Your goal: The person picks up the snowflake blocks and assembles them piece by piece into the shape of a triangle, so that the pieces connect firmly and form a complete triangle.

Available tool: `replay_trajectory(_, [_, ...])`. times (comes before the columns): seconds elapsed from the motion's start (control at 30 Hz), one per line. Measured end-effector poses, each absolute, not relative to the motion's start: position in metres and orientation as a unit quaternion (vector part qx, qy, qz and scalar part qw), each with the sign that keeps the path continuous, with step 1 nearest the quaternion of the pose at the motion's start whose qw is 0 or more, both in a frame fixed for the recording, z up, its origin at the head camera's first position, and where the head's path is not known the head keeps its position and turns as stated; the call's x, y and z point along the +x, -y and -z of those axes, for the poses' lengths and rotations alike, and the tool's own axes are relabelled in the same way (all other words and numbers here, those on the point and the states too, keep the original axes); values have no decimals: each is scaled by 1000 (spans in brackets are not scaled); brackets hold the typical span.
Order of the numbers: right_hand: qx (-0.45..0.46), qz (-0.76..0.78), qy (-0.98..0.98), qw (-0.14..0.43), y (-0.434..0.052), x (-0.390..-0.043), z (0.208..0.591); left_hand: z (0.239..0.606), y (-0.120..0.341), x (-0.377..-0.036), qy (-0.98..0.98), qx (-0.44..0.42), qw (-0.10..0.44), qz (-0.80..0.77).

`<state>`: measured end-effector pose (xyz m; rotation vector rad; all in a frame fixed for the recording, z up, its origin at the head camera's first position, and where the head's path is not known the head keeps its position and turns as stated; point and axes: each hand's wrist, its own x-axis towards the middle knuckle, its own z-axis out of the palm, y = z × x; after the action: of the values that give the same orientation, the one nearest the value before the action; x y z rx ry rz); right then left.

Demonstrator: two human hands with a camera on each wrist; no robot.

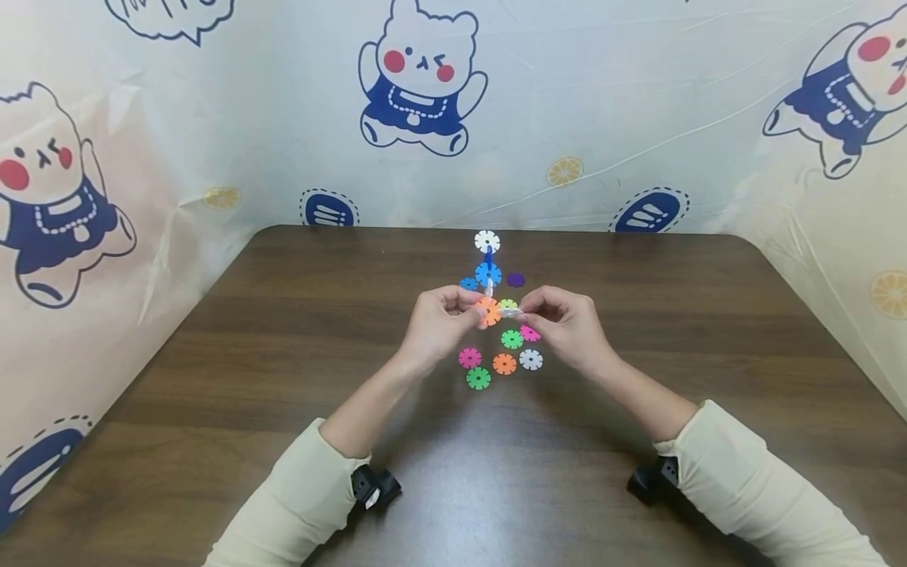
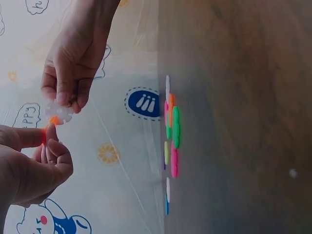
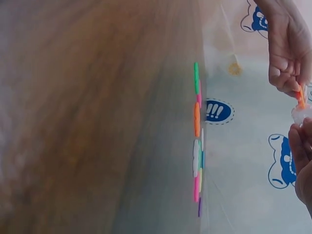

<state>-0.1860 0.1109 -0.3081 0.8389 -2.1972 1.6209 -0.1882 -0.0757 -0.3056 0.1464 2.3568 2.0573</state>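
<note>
In the head view my left hand (image 1: 441, 324) pinches an orange notched disc (image 1: 489, 313) between thumb and fingers. From it a line of discs runs away: a white one seen edge-on, a light blue disc (image 1: 488, 274), a dark blue one edge-on and a white disc (image 1: 486, 242) at the far end. My right hand (image 1: 567, 324) pinches a whitish translucent disc (image 2: 59, 111) at its rim. In both wrist views this disc meets the orange disc (image 3: 301, 97) at an angle. Whether their slots are fitted together I cannot tell.
Loose discs lie on the brown table (image 1: 283, 354) below the hands: a green disc (image 1: 478, 379), an orange disc (image 1: 505, 364), a white disc (image 1: 531, 360), a pink disc (image 1: 470, 358) and several others. A purple disc (image 1: 516, 279) lies farther back. A patterned curtain (image 1: 283, 102) hangs behind the table.
</note>
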Motion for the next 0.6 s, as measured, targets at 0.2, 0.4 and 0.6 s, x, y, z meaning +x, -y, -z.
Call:
replay_trajectory(0.2, [290,-568,757,143,-111,-187,310,307,80,-191,-733,46,38,-678])
replay_trajectory(0.4, [301,-581,739,162,-111,-192,318,309,81,-192,-700,26,70,-711])
replay_trajectory(0.6, [301,-575,744,161,-114,-202,329,305,82,-191,-713,37,63,-697])
